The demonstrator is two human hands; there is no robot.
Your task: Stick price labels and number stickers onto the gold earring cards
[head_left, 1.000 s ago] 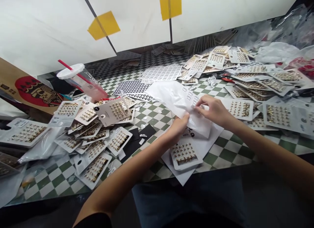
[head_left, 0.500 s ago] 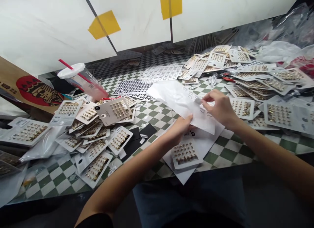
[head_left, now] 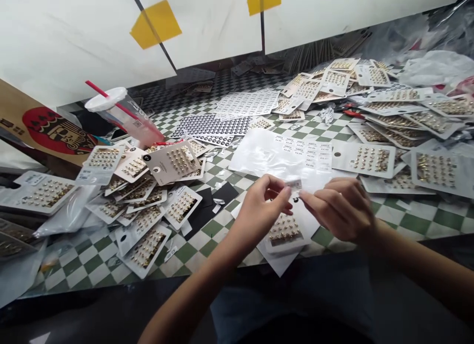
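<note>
My left hand (head_left: 259, 208) and my right hand (head_left: 340, 208) meet over the near table edge, both pinching a small white sticker label (head_left: 294, 185) between their fingertips. Just under them lies a white card of gold stud earrings (head_left: 284, 230) on a white sheet. Beyond the hands a glossy backing sheet (head_left: 266, 156) lies flat, with rows of small price labels (head_left: 307, 149) on its right part.
Heaps of earring cards cover the green-and-white checked table (head_left: 425, 220) at the left (head_left: 144, 205) and right (head_left: 425, 116). A lidded plastic cup with a red straw (head_left: 118, 114) lies at the left. Black dotted sticker sheets (head_left: 211, 129) lie at the back, under white panels with yellow tape.
Both hands let go of the backing sheet, which now lies flat, and drew back toward me with a small label pinched between them, above the earring card.
</note>
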